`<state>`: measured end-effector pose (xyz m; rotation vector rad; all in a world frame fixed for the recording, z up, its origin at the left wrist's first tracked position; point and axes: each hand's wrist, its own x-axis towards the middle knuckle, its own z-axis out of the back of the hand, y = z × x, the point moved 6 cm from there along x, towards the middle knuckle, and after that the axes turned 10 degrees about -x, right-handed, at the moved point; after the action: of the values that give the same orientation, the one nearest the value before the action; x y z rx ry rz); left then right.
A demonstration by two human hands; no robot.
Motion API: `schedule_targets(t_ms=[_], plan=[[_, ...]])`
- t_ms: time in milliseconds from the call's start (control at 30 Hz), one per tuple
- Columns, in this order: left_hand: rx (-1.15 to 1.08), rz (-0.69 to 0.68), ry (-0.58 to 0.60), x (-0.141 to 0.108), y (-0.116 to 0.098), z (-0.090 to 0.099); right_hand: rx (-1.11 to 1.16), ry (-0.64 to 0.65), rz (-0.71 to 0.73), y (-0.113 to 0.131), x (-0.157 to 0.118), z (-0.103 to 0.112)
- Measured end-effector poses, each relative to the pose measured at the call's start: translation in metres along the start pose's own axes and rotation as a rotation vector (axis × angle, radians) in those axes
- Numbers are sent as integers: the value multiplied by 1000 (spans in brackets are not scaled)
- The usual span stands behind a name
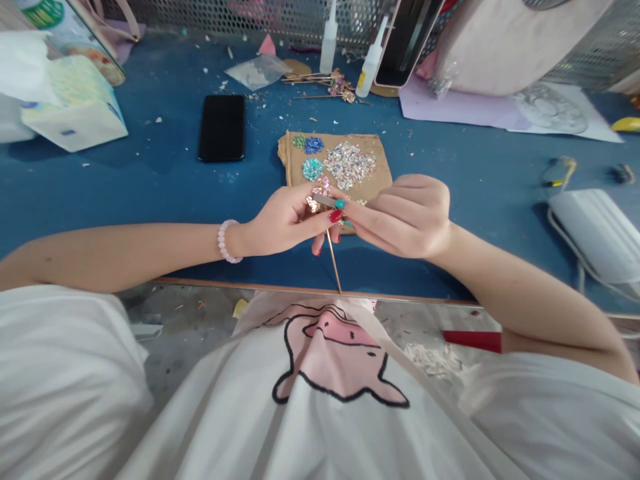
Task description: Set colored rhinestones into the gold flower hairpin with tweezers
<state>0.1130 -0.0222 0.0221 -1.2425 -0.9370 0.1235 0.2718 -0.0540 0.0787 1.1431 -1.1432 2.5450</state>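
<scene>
You have the thin gold-coloured metal stick with a pink and gold flower cluster [333, 259] at the near edge of the table, its head over the cardboard and its bare end pointing toward your shirt. Your left hand [280, 223], red-nailed, closes its fingers around the stick near the flowers. Your right hand [410, 217], teal-nailed, pinches a short flat grey tool [324, 199] against the cluster.

Just beyond, the brown cardboard piece [377, 155] carries green, blue, turquoise and silvery-white heaps of small glittering bits [350, 165]. It lies on a blue tabletop [165, 180] dotted with pale crumbs, with a grey perforated metal panel [190, 19] behind it and a grey, littered floor [187, 333] below.

No writing can be made out: the green print on the package [83, 37] at the far left is cut off, and the yellow label on the right-hand clear squeeze bottle [371, 65] is too small.

A black phone [222, 128] lies left of the cardboard, with a yellow and white tissue pack [83, 110] farther left. More flowered sticks [337, 83] lie beyond the cardboard. A white corded box-shaped device [603, 233] sits to the right, beyond your right forearm.
</scene>
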Motion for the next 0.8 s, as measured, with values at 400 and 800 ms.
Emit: schedule_targets(t_ms=[400,800], plan=[[-20,20,-13,0,-1,-1,45,11,-33,-1,1,1],[-25,83,-29,1,0,-1,79,35,-54,-3,-3,0]])
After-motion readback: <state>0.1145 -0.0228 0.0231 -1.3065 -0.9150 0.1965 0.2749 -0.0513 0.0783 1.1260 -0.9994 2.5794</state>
